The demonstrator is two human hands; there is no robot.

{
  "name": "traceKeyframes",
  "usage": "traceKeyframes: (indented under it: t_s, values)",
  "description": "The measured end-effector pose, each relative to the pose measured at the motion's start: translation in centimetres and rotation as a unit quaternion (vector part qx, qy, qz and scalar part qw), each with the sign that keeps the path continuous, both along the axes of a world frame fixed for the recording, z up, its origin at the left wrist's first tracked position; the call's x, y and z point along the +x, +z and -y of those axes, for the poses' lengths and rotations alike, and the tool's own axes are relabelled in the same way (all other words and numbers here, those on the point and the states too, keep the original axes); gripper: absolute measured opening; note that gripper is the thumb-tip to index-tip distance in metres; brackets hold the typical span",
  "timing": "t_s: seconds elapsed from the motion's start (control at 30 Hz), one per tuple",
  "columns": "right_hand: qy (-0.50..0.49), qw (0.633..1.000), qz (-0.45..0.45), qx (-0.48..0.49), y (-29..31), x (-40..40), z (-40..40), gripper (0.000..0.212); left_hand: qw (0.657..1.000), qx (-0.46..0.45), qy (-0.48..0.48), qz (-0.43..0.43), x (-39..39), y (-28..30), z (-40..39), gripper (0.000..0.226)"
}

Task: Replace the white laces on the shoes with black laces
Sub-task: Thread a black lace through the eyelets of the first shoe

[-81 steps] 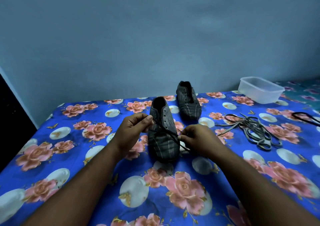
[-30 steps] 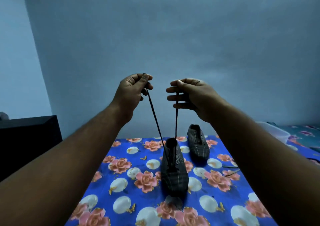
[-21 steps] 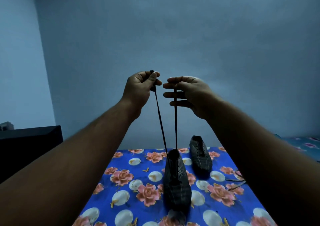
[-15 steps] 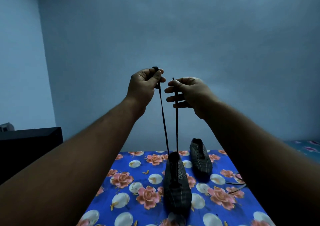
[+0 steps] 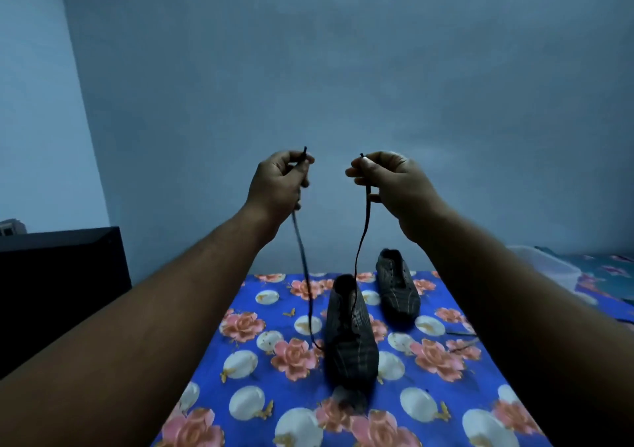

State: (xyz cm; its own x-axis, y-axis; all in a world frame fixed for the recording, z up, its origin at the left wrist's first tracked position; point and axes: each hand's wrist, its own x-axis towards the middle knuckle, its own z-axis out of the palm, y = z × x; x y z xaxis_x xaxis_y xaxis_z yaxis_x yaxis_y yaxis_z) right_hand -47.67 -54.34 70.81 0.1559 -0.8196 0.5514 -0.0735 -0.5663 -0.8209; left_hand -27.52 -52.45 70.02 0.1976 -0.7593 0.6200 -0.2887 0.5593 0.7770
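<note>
Where nearest, on floral-cloth surface (image 5: 429, 371): near shoe (image 5: 350, 336), black lace (image 5: 358, 251) threaded low, both ends raised; above, left hand (image 5: 278, 185) grip pinching one end, right hand (image 5: 394, 182) grip pinching other; behind, far shoe (image 5: 398, 288), unlaced; beyond, blue wall (image 5: 343, 69).

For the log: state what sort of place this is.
Probably a room in a home, likely a bedroom: a floral sheet covers the flat surface where the shoes stand, plain blue walls behind, and dark furniture at the left.
</note>
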Motion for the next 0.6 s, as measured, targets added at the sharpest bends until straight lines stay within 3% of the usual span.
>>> traceKeyframes:
  t_s: [0.07,0.13,0.23,0.3,0.33,0.43,0.6]
  values:
    - [-0.045,0.997,-0.053,-0.025,-3.2,-1.2,1.1,0.013,0.993,0.051,0.057,0.089,1.2,-3.9,1.2,0.014]
    - [-0.085,0.989,-0.118,-0.021,-6.8,-2.6,2.1,0.014,0.961,0.12,0.115,0.221,2.7,-8.2,2.1,0.017]
    - [-0.085,0.982,-0.15,0.081,-12.2,-4.4,3.2,0.018,0.876,0.255,0.142,0.385,4.1,-14.7,2.2,0.025]
    - [-0.105,0.965,-0.2,0.131,-15.6,-5.2,3.7,0.019,0.82,0.291,0.157,0.468,4.1,-18.5,1.9,0.037]
    - [-0.129,0.95,-0.253,0.132,-17.0,-5.5,3.9,0.018,0.814,0.285,0.161,0.48,3.8,-19.9,1.6,0.04]
    - [-0.182,0.895,-0.401,0.071,-20.5,-5.1,3.6,0.021,0.847,0.245,0.12,0.456,1.9,-22.7,1.2,0.037]
    - [-0.124,0.879,-0.459,-0.021,-23.7,-2.6,2.7,0.024,0.874,0.224,0.082,0.423,-2.1,-25.1,0.7,0.037]
